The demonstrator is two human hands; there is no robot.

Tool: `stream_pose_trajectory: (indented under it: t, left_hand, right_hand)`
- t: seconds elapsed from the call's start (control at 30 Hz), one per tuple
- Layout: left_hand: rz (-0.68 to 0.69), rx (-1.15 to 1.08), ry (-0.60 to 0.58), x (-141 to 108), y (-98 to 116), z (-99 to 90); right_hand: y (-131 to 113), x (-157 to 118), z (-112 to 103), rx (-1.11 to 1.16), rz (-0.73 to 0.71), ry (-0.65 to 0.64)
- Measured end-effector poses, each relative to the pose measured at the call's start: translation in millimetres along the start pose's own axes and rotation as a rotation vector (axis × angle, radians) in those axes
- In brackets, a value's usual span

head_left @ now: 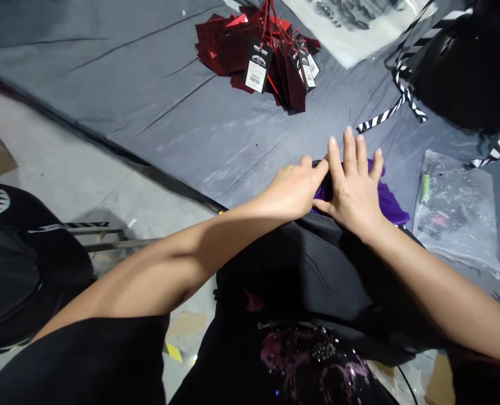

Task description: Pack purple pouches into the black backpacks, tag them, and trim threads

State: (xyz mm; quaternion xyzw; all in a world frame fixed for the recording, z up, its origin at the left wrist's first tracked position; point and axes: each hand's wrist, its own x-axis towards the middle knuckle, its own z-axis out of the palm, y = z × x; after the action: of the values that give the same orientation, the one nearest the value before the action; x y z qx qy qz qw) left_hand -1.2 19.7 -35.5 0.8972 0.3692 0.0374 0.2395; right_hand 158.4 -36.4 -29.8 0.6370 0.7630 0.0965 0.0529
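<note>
A purple piece of fabric (391, 203) lies on the near edge of the grey-covered table, joined by or next to black fabric (313, 261) that hangs down over my lap. My right hand (355, 194) presses flat on the purple fabric, fingers spread and thumb pointing left. At the fabric's left side my left hand (298, 188) is closed, its fingers curled at the dark edge and touching the right hand's index finger. What lies beneath both palms is hidden.
Red glossy pieces with hang tags (258, 64) lie at the back. To the right are a clear plastic bag (456, 208) and a black item with striped ties (465, 67). Black bags (26, 264) stand at left beyond the table's edge (148, 166).
</note>
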Motion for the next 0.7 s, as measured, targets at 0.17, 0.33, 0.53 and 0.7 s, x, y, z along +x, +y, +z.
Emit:
stream_pose_trajectory:
  t: [0.17, 0.33, 0.53, 0.7]
  left_hand:
    - [0.015, -0.131, 0.014, -15, -4, -9.5]
    - [0.123, -0.141, 0.115, -35, -20, -17.8]
    - [0.119, -0.09, 0.116, -45, -11, -27.3]
    - [0.075, -0.038, 0.027, -45, -2, -35.8]
  right_hand:
    - [-16, 1, -17, 0.053, -0.053, 0.028]
    - [-43, 6, -22, 0.18, -0.036, 0.247]
    - [-40, -3, -22, -0.028, -0.055, 0.259]
    - [-28, -5, -25, -0.153, -0.064, 0.2]
